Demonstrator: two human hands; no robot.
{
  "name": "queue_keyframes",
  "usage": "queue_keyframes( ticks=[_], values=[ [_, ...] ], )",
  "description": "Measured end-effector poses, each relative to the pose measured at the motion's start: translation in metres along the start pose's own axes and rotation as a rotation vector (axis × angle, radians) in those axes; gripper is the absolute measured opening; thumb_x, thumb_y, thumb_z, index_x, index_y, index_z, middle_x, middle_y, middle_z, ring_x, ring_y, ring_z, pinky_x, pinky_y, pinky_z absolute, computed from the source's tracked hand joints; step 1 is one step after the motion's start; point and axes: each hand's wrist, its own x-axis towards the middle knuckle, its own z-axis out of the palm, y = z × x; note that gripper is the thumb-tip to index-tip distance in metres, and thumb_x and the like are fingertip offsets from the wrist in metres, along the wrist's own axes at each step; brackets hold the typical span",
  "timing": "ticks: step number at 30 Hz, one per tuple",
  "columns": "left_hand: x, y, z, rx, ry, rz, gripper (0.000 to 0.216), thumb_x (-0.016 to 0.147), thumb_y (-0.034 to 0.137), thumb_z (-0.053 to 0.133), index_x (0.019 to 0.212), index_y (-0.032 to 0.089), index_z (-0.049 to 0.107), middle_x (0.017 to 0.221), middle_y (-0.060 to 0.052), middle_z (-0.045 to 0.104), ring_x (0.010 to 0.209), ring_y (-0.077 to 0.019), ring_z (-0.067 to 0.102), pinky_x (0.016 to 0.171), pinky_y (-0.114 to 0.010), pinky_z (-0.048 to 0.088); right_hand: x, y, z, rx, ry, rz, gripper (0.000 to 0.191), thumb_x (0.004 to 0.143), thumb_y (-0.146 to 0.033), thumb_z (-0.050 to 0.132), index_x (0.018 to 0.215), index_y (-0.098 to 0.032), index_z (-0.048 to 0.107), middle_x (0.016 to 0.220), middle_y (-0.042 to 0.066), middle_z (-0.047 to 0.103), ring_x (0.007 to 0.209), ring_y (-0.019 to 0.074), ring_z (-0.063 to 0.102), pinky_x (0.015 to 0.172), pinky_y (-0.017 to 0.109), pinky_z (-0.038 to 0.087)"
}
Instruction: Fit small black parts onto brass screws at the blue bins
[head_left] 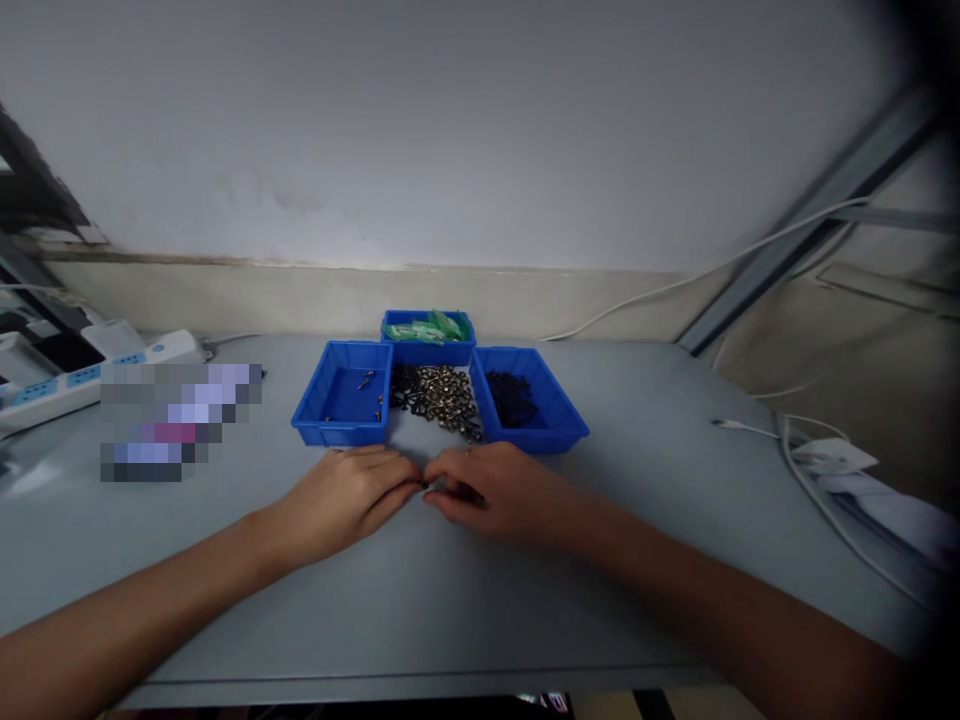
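Note:
My left hand and my right hand meet fingertip to fingertip over the table, just in front of the bins. Both are pinched closed around a tiny dark piece, mostly hidden by the fingers, whose kind I cannot make out. Beyond them lies a heap of small brass-coloured and black metal parts. To its left, a blue bin holds a few small metal pieces. On the right, another blue bin contains a pile of small black parts.
A third blue bin at the back holds green plastic bags. White power strips and a blurred-out object occupy the table's left side. White cables and a plug lie at right. A wall rises behind the grey table.

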Motion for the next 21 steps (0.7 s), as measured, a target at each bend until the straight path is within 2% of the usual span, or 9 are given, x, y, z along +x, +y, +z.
queue_keyframes(
  ticks=[4, 8, 14, 16, 21],
  values=[
    [0.0010, 0.0013, -0.0001, -0.007, -0.002, -0.012, 0.021, 0.088, 0.025, 0.038, 0.078, 0.016, 0.054, 0.072, -0.001, 0.056, 0.067, -0.0126, 0.053, 0.061, -0.024, 0.040, 0.0000, -0.0001, 0.0005, -0.026, -0.012, -0.017, 0.019, 0.083, -0.033, 0.045, 0.088, -0.018, 0.055, 0.070, 0.000, 0.062, 0.063, 0.0117, 0.056, 0.057, 0.022, 0.036],
    [0.0005, 0.0018, 0.0001, -0.025, 0.009, -0.083, 0.019, 0.085, 0.026, 0.043, 0.070, 0.016, 0.049, 0.067, 0.000, 0.053, 0.062, -0.0112, 0.051, 0.056, -0.022, 0.038, 0.0011, 0.0021, -0.0009, -0.090, -0.009, -0.018, 0.019, 0.085, -0.030, 0.041, 0.089, -0.018, 0.055, 0.073, 0.001, 0.062, 0.066, 0.0123, 0.056, 0.059, 0.023, 0.036],
    [-0.0006, 0.0008, -0.0001, -0.026, 0.075, -0.165, 0.015, 0.086, 0.027, 0.042, 0.079, 0.016, 0.051, 0.070, 0.000, 0.054, 0.065, -0.0119, 0.051, 0.057, -0.023, 0.040, 0.0041, 0.0060, -0.0023, -0.171, -0.041, 0.026, 0.016, 0.084, -0.025, 0.041, 0.084, -0.018, 0.054, 0.070, 0.001, 0.061, 0.062, 0.0129, 0.055, 0.055, 0.024, 0.035],
    [-0.0011, 0.0009, 0.0001, -0.033, 0.089, -0.134, 0.016, 0.086, 0.027, 0.041, 0.081, 0.016, 0.052, 0.071, -0.001, 0.054, 0.067, -0.0122, 0.052, 0.059, -0.024, 0.041, 0.0043, 0.0062, 0.0003, -0.157, -0.056, 0.020, 0.015, 0.083, -0.024, 0.041, 0.080, -0.018, 0.054, 0.069, 0.001, 0.060, 0.061, 0.0126, 0.055, 0.055, 0.023, 0.035],
    [-0.0025, 0.0042, -0.0001, -0.056, 0.070, 0.053, 0.019, 0.089, 0.025, 0.038, 0.089, 0.017, 0.055, 0.077, -0.002, 0.055, 0.072, -0.0124, 0.053, 0.065, -0.025, 0.043, 0.0025, 0.0042, 0.0061, -0.139, -0.045, -0.027, 0.014, 0.081, -0.024, 0.041, 0.073, -0.019, 0.052, 0.068, 0.000, 0.059, 0.059, 0.0120, 0.053, 0.053, 0.024, 0.034]
  ],
)
